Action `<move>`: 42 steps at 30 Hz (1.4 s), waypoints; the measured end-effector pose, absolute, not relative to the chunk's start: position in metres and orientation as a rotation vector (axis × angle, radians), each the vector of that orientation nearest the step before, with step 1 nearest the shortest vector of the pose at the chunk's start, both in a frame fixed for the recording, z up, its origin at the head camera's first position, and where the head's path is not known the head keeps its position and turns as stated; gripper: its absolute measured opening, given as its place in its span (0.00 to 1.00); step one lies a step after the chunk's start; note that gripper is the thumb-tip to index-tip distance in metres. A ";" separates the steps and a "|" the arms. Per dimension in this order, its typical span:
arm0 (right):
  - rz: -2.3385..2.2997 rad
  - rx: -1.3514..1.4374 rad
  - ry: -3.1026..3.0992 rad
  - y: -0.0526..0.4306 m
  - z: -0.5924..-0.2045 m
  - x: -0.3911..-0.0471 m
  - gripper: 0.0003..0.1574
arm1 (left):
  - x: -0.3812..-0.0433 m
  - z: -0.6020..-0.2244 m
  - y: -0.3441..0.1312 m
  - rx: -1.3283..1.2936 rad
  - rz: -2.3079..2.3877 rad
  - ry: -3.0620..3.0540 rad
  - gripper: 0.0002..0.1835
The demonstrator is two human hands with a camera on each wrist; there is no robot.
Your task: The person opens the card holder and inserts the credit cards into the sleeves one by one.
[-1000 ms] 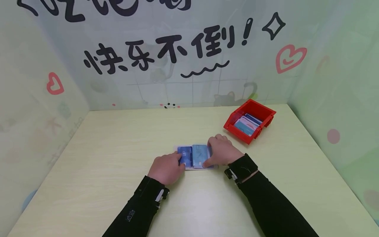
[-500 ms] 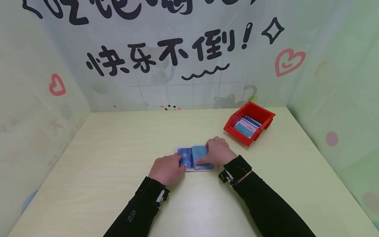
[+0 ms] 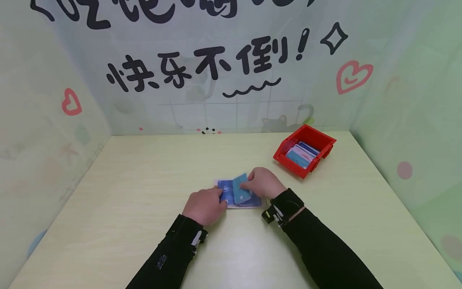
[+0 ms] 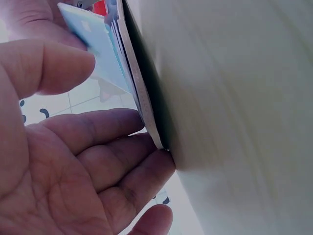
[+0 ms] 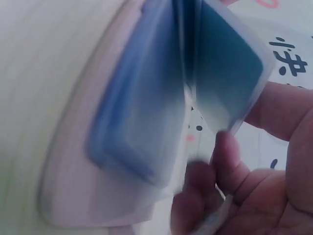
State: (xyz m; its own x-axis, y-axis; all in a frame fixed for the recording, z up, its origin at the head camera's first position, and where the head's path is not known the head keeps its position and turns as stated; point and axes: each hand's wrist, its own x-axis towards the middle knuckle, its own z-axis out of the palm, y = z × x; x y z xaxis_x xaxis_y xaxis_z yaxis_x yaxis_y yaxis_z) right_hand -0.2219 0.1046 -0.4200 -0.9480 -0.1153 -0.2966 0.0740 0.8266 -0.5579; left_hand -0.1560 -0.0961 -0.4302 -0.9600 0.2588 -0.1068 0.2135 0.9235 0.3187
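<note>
A thin holder (image 5: 83, 205) with a pale cover lies spread on the table, with blue cards (image 3: 226, 190) in its two halves. My right hand (image 3: 265, 182) pinches a light blue card (image 3: 240, 192) between thumb and finger. That card stands tilted up from the right half, and its lower end is still close to the holder. In the left wrist view a small chip mark shows on it. My left hand (image 3: 203, 206) rests at the holder's left side, with extended fingertips (image 4: 139, 120) touching its edge and the thumb apart from them.
A red plastic bin (image 3: 304, 150) with several cards (image 3: 301, 155) in it stands at the back right. The pale wooden table (image 3: 155, 168) is bordered by printed wall sheets (image 3: 195, 112) at the back and both sides.
My right hand has shifted left and pulled the light blue card from lying flat to raised and turned. The left hand stays at the holder's edge.
</note>
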 end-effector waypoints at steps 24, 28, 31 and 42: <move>-0.839 -0.038 2.715 0.109 -0.421 -0.221 0.28 | -0.155 -0.427 -0.096 0.355 0.461 2.935 0.27; -0.885 -0.024 2.702 0.110 -0.420 -0.220 0.26 | -0.155 -0.428 -0.096 0.356 0.462 2.932 0.27; -0.906 -0.016 2.705 0.110 -0.420 -0.220 0.24 | -0.156 -0.429 -0.096 0.361 0.462 2.931 0.27; -1.028 -0.122 2.738 0.103 -0.421 -0.214 0.32 | -0.157 -0.430 -0.097 0.357 0.484 2.918 0.28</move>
